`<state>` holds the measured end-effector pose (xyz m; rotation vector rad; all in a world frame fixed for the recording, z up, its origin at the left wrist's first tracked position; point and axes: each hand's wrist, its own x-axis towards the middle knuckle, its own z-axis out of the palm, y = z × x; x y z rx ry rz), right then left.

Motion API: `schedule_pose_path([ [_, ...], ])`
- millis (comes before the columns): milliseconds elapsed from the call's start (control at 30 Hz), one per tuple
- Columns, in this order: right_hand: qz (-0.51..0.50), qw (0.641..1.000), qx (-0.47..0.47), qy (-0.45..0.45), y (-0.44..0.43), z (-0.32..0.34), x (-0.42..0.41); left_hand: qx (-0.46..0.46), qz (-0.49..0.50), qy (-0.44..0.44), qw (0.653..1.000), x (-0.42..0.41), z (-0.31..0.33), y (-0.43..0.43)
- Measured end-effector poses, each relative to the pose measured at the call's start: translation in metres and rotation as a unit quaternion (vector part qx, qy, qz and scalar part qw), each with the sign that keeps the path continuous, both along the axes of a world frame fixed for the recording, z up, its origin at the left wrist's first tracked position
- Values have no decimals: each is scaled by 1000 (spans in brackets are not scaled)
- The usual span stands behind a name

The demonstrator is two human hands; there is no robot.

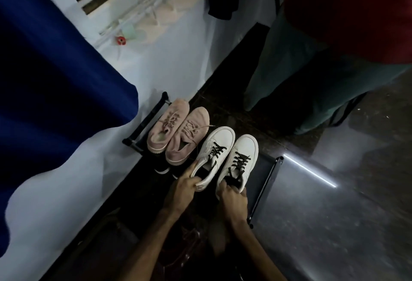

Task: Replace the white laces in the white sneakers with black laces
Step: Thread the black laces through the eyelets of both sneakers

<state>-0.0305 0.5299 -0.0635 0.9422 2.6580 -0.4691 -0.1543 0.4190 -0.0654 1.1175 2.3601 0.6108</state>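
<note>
Your bare forearms reach forward from the bottom of the view, side by side and a little apart. Your left hand (185, 189) curls around the heel of the left white sneaker (217, 146). Your right hand (233, 200) grips the heel of the right white sneaker (242, 158), fingers hooked over its collar.

Two white sneakers (223, 139), centre frame, carry black laces (240, 162) criss-crossed against the pale uppers. Just left of them, a pink pair (178, 131) laced in the same pink. The rack (269, 183) beneath is black. A deep blue curtain (55, 68) fills the left of the frame against a pale bluish wall (178, 53), where a small red knob (121, 40) shows. Upper right: a red top (356, 8) over dull green trousers (301, 64). The floor (334, 225) at lower right is grey, crossed by one white streak of light.
</note>
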Motion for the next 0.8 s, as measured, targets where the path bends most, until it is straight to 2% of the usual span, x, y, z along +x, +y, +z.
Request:
schedule_pose_path([
  [100,4,1000,-1,-23,7,-19,-11,-30,-5,-41,999,-5,-17,11],
  [167,27,999,10,-36,9,-26,-17,-51,29,-64,996,-10,-28,15],
  [233,19,999,11,-45,7,-30,-24,-66,43,-53,995,-9,-36,20],
  [333,9,997,-4,-83,5,-21,-29,-84,-5,35,996,-2,-15,30],
  [400,19,995,-21,-97,4,-14,-34,-62,-5,17,998,-2,-10,31],
  [500,13,992,-52,-113,8,-14,-36,-32,31,-61,997,-2,-16,29],
  [800,1,992,-76,-96,13,-14,-33,-77,19,-35,996,-12,-43,16],
])
